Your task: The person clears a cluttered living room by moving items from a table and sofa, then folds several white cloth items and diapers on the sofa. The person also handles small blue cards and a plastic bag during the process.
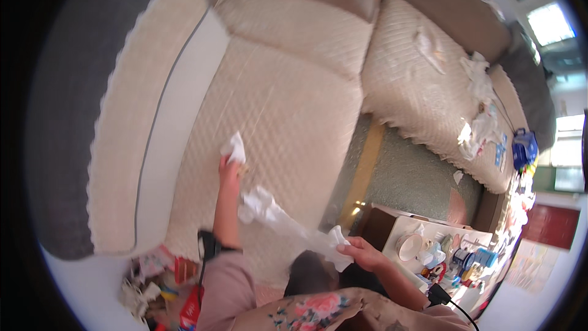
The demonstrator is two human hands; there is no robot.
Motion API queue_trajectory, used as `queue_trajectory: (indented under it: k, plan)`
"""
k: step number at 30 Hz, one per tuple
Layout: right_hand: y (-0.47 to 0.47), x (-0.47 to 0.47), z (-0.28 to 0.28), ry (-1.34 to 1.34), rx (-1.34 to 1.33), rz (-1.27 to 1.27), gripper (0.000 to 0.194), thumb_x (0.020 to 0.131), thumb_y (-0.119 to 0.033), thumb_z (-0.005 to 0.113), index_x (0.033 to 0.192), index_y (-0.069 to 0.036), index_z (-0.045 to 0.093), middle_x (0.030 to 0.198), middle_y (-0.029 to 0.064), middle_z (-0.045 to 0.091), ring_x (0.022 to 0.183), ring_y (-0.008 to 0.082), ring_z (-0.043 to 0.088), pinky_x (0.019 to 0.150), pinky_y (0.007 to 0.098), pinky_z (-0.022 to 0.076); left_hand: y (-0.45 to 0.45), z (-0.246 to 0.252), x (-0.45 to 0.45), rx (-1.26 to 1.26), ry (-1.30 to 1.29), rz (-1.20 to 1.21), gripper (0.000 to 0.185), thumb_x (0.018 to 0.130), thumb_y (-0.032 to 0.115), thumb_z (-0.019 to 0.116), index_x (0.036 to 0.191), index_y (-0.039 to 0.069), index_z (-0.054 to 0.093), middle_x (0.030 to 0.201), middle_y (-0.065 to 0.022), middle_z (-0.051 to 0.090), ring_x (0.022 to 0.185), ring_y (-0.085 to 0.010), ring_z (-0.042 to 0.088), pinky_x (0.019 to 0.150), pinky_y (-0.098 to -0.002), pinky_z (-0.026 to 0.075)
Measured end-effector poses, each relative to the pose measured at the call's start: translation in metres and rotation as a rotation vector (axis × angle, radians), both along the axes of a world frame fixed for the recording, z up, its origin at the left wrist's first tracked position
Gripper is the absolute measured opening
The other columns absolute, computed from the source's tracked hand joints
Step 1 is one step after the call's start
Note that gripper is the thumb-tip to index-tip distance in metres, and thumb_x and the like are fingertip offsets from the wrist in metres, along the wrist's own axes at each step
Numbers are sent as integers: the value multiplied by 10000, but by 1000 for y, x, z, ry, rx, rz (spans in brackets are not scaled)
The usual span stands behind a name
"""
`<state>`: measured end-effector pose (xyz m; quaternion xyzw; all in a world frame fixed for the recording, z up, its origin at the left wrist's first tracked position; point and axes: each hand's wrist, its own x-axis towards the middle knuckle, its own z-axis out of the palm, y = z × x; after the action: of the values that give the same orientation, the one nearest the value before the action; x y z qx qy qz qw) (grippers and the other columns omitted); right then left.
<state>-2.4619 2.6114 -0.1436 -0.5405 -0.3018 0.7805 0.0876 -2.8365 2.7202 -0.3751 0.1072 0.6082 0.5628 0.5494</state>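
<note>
My left hand [228, 168] reaches out over the cream quilted sofa seat cover [294, 115]. It grips a crumpled white piece [235, 148], which looks like tissue or thin cloth. A small tan bit shows beside the fingers, too blurred to name. Nearer my body, my right hand [363, 253] pinches one end of a thin white sheet [280, 218], perhaps a plastic bag. From there the sheet trails leftward over the seat, and its bunched far end lies just below my left hand. The two white things appear apart.
A coffee table [390, 243] crowded with a bowl [409, 246], jars and small items stands at right. White plastic bags [480, 133] and a blue bag [523, 148] lie on the other sofa section. Mixed clutter [156, 280] fills the lower left. A white scrap [458, 176] rests on the floor.
</note>
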Motion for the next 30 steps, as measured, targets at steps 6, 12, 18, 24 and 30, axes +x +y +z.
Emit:
queue_trajectory:
  k: [6,12,18,24,30]
  plan:
    - [62,72,81,554,112,-921,306,907,-167,585,1139,32,575,1033,107,664,906,192,654,813,354,534,-60,63,36,-271,186,-423,382,847,136,577,1220,88,506,1038,-70,607,901,-209,626,697,-333,538]
    - [114,126,78,302,289,-695,247,960,-197,503,1058,-7,625,884,18,644,723,94,583,666,240,466,-26,104,110,-372,252,-680,337,782,72,657,1088,22,526,958,-98,620,830,-166,633,696,-307,533]
    - [133,182,108,294,312,-697,267,943,-214,492,1049,-2,616,907,9,636,773,70,557,682,242,444,46,146,215,-229,233,-688,348,808,72,658,1116,-23,527,988,-117,622,851,-184,635,738,-309,532]
    - [138,238,119,178,345,-895,248,927,-191,514,1041,-2,627,911,5,641,786,79,574,718,233,446,160,157,294,-103,295,-839,333,825,129,674,1096,-15,545,939,-81,627,804,-144,609,708,-294,515]
    - [158,276,111,82,389,-1105,260,929,-194,510,1050,6,626,935,31,657,817,93,599,737,248,459,337,172,343,92,407,-869,307,839,216,670,1060,44,544,949,-41,598,789,-131,590,689,-266,500]
